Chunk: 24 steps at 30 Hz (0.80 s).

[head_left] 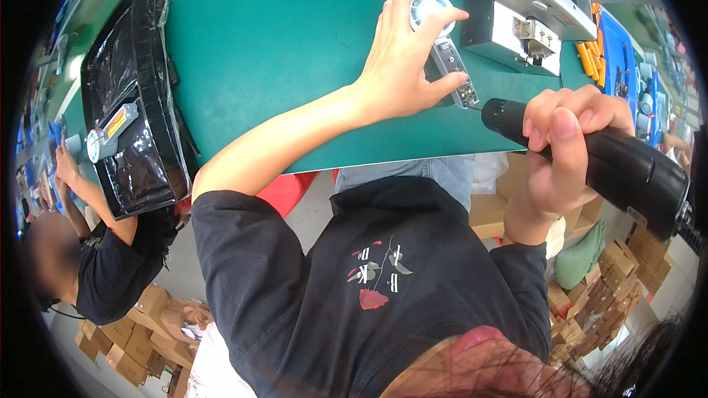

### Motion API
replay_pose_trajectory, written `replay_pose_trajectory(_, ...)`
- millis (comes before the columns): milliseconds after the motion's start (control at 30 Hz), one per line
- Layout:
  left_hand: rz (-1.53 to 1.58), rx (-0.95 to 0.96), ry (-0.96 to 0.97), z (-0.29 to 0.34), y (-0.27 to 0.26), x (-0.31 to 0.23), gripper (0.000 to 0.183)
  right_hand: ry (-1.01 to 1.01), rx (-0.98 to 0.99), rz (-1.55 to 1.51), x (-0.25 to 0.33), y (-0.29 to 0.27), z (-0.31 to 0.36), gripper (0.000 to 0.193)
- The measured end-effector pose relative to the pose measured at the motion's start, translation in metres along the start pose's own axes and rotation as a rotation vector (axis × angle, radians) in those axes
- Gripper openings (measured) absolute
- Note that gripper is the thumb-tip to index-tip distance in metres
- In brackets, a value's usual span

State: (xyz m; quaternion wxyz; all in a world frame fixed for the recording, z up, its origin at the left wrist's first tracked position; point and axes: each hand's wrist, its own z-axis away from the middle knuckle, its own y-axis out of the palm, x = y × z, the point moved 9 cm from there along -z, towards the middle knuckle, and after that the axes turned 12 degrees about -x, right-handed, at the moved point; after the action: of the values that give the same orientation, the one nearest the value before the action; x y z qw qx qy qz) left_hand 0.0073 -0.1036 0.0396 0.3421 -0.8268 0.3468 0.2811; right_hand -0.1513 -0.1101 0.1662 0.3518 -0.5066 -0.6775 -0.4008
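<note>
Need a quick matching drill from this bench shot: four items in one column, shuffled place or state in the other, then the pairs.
Things
1. black electric screwdriver
2. small assembly with white round part
3. black tray
4. grey machine

Places or states
A. far right of the green mat
B. gripped in the right hand, tip toward the assembly
C. left end of the bench, holding a part with an orange piece
D. pinned to the mat under the left hand

Pairs: 1-B, 2-D, 3-C, 4-A
</note>
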Motion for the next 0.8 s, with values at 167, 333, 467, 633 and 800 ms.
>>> replay_pose_trajectory(167, 0.016, -0.022, -0.003, -0.001, -0.003, 0.0, 0.084, 0.002, 0.045, -0.069, 0.0, 0.001, 0.0, 0.028)
replay_pose_trajectory(333, 0.063, -0.013, -0.03, -0.001, -0.001, 0.004, 0.087, -0.032, -0.03, -0.045, 0.016, -0.019, -0.038, 0.011)
replay_pose_trajectory(467, 0.086, -0.027, -0.07, -0.003, -0.005, 0.005, 0.093, -0.197, -0.098, 0.039, 0.041, -0.051, -0.105, 0.017)
replay_pose_trajectory(633, 0.15, 0.011, -0.091, -0.007, 0.0, 0.009, 0.095, -0.174, -0.266, 0.152, 0.022, -0.052, -0.13, 0.01)
replay_pose_trajectory(800, 0.145, 0.036, -0.1, -0.006, 0.001, 0.01, 0.093, -0.063, -0.137, 0.029, 0.009, -0.045, -0.115, 0.015)
